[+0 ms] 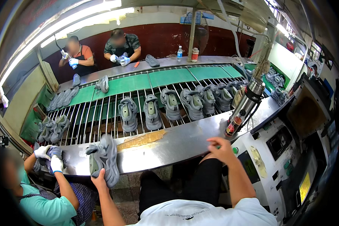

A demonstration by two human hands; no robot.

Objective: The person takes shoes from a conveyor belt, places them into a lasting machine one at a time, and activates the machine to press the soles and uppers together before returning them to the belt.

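Dressed in a white short-sleeved T-shirt (222, 214), marked across the front with small dark print (188, 217), and in plain black shorts (200, 179) cut to about the knee; bare at left hand (99, 181), right hand (220, 151) and both forearms (239, 179)

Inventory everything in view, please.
Shoe: 1, grey, in left hand
Near bench: 1, silver, in front
Patch: 1, brown, on near bench
Bar rack: 1, silver, beyond near bench
Shoe row: at least seven, grey, on bar rack
Other shoes: several, grey, left
Belt: 1, green, along bar rack's far side
Far bench: 1, silver, beyond belt
Bottle: 1, bluish, on far bench
Container: 1, red-white, beside bottle
Co-workers: 3, orange, camouflage, teal tops, two opposite, one left
Cylinder: 1, silver, above near bench
Machine: 1, white, right
Left hand: 1, bare, gripping shoe
Right hand: 1, bare, by near bench
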